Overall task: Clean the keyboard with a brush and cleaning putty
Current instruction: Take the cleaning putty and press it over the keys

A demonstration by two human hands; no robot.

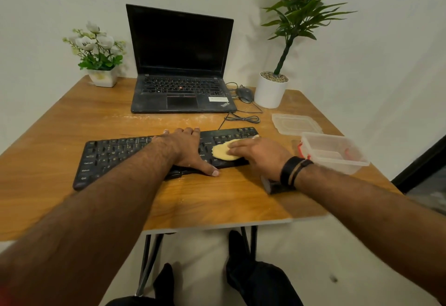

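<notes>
A black keyboard (115, 156) lies across the wooden table (72, 122). My left hand (188, 151) rests flat on its middle, fingers spread over the far edge and thumb on the table in front. A flattened yellow lump of cleaning putty (222, 152) lies on the keys at the keyboard's right end. My right hand (258, 153) presses flat on the putty's right side with the fingers extended. A dark object (272, 186), possibly the brush, lies on the table under my right wrist, mostly hidden.
An open black laptop (181, 69) stands behind the keyboard, with a mouse (245, 94) and cables beside it. A clear plastic container (335, 153) and its lid (295, 123) sit at the right. A flower pot (102, 77) and a white plant pot (270, 93) stand at the back.
</notes>
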